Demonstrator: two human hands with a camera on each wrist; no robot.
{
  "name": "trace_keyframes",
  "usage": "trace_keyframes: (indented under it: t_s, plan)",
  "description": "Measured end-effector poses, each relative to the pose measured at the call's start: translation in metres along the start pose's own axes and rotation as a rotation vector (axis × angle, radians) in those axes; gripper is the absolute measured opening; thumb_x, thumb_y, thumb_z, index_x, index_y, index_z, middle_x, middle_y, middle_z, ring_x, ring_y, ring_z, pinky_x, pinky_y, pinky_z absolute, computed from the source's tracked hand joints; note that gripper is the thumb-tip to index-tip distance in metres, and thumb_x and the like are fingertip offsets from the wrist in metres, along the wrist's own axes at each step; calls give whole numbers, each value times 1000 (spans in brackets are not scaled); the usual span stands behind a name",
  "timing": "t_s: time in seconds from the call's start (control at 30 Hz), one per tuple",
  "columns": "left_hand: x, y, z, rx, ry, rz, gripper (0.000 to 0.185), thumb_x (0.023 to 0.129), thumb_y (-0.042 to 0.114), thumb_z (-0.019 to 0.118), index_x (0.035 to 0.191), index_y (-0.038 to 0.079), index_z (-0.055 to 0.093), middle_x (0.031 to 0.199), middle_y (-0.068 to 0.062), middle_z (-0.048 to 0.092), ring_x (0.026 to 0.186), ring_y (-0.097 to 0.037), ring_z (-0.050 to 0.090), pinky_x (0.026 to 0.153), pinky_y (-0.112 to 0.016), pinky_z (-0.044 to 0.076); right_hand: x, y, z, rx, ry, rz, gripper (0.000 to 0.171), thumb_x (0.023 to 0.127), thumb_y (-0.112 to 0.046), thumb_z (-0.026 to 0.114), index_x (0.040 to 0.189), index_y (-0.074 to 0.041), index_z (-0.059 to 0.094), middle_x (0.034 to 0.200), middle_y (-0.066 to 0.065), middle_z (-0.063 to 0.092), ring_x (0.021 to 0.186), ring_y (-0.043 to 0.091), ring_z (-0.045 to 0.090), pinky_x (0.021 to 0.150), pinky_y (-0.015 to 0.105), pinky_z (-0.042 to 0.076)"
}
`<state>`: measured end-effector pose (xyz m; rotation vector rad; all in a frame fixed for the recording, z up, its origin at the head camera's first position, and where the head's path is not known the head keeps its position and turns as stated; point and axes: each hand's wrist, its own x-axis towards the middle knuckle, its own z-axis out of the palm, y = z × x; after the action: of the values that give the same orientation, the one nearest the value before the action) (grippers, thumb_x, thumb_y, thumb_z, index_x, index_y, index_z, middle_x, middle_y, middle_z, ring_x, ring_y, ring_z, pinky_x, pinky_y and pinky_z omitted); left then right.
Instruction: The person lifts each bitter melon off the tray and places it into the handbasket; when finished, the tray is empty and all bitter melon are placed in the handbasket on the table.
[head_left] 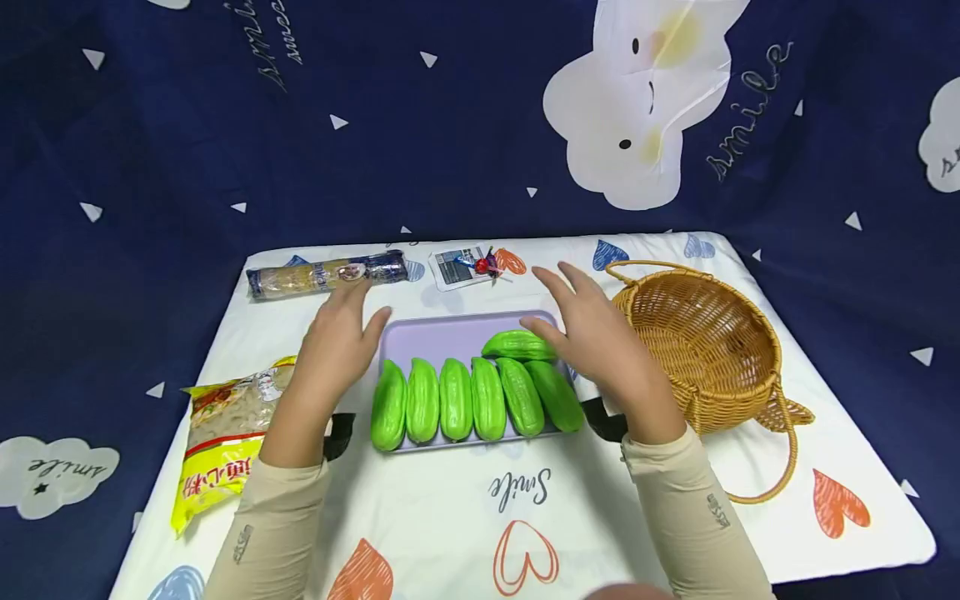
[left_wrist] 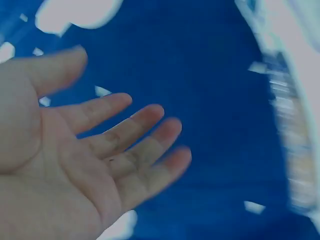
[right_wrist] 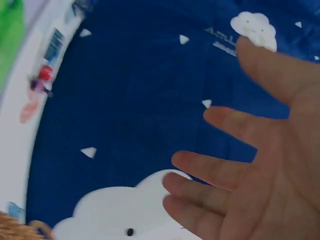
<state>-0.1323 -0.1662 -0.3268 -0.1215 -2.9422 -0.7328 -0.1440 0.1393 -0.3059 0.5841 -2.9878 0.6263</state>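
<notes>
Both hands are raised above the table, one on each side of a lilac tray (head_left: 442, 335). Nothing is in the left hand (head_left: 335, 342), whose fingers are spread loosely in the left wrist view (left_wrist: 95, 145). The right hand (head_left: 600, 337) is likewise bare, fingers apart in the right wrist view (right_wrist: 250, 160). Several bright green ribbed vegetables (head_left: 456, 400), like bitter melons or short cucumbers, stand side by side in the tray. Another green one (head_left: 519, 344) lies crosswise along the tray's back right, close to the right hand's thumb.
A long noodle packet (head_left: 326, 276) lies at the back left, behind the left hand. Left of that arm is a yellow food bag (head_left: 225, 433). A wicker basket (head_left: 705, 333) with handles stands at the right. Small wrapped candies (head_left: 483, 265) rest on a printed card (head_left: 453, 268).
</notes>
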Motion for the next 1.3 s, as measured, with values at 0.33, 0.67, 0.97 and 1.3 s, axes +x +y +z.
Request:
trace_keyframes:
  t_s: [0.33, 0.67, 0.97, 1.3]
  plan:
    - [-62, -61, 58, -120, -120, -261, 40, 98, 0, 39, 136, -10, 47, 127, -30, 54, 123, -47, 47, 104, -56, 36, -48, 12, 64, 113, 88, 39, 43, 97, -24, 58, 134, -4, 51, 130, 20, 55, 119, 37, 55, 96, 52, 46]
    - [-70, -69, 89, -208, -218, -309, 42, 97, -3, 42, 138, -11, 43, 129, -27, 56, 125, -45, 48, 106, -57, 35, -67, 26, 104, 35, 124, 121, 32, 91, -12, 60, 122, -2, 57, 118, 20, 59, 103, 39, 61, 85, 52, 50]
    - [-75, -66, 96, -253, -191, -318, 41, 95, -1, 47, 135, -5, 51, 127, -23, 60, 116, -40, 57, 101, -54, 41, -82, 35, 115, 59, 91, 203, 36, 92, -16, 60, 125, -2, 57, 128, 20, 54, 117, 38, 54, 95, 53, 46]
    - [-74, -67, 92, -247, -206, -332, 40, 94, 2, 49, 134, -4, 54, 118, -23, 64, 110, -38, 58, 95, -53, 44, -90, 36, 121, 94, 76, 230, 45, 91, -13, 61, 134, -5, 51, 132, 23, 51, 113, 42, 58, 90, 55, 49]
